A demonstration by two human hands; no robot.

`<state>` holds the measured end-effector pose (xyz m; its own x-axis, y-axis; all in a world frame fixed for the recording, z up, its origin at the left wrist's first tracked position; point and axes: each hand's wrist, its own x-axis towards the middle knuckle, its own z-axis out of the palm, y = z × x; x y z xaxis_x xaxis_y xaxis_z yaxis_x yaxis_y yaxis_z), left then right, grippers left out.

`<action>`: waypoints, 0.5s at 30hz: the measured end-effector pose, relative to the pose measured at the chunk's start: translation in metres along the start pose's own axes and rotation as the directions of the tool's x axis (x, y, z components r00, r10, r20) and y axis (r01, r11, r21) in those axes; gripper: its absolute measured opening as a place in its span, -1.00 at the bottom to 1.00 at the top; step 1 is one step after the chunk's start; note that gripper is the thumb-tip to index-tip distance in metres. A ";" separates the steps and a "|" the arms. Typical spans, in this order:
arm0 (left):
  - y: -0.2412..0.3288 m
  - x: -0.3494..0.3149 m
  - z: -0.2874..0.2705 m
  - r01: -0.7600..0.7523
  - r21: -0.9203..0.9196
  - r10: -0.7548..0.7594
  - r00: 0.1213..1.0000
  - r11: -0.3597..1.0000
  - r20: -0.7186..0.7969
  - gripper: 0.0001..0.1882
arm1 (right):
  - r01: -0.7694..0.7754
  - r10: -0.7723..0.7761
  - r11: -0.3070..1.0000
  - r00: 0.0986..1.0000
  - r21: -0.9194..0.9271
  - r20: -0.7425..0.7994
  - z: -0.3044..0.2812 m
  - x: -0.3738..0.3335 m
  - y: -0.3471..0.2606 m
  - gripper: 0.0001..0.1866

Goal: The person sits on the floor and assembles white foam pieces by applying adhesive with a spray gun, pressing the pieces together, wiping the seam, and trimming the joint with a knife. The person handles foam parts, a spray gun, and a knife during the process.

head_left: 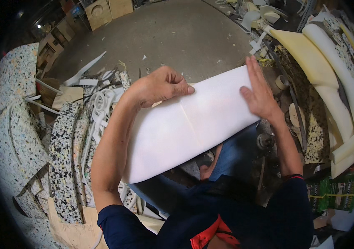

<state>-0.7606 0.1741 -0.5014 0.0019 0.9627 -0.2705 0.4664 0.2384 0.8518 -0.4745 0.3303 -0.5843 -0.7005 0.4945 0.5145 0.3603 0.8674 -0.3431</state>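
A long white foam piece (160, 137) lies across my lap, tilted so that its right end is farther away. A thin pale seam runs across its middle. At its far edge my left hand (158, 87) is closed, thumb and curled fingers pinched by the rim near the seam; the fingertips are partly hidden. My right hand (261, 94) rests against the right end, its fingers stretched along the edge and its thumb apart on the top face.
Speckled foam sheets (17, 133) and a speckled strip (65, 157) are piled at left, beside tangled white strips (101, 103). Yellow foam (306, 54) and white foam (330, 45) lie at right, above green packages (343, 193). Wooden boxes (98, 14) stand far off on the floor.
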 end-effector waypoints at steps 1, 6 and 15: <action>0.000 0.000 0.000 -0.002 -0.013 0.002 1.000 1.000 -0.006 -0.70 | -0.004 0.009 0.994 0.999 -0.110 0.044 0.001 0.001 -0.015 0.00; 0.004 -0.003 0.001 -0.019 -0.007 0.019 0.999 1.000 -0.031 -0.68 | 0.224 -0.171 0.913 0.969 -0.342 0.177 0.017 -0.004 -0.092 0.26; 0.008 -0.020 -0.002 -0.011 -0.098 -0.003 0.990 0.995 -0.138 -0.69 | 0.353 -0.341 0.920 0.935 -0.171 0.099 0.033 -0.013 -0.129 0.22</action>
<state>-0.7585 0.1574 -0.4879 -0.1211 0.9704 -0.2087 0.3775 0.2395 0.8945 -0.5323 0.2094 -0.5731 -0.8387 0.1612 0.5203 0.1891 0.9820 0.0006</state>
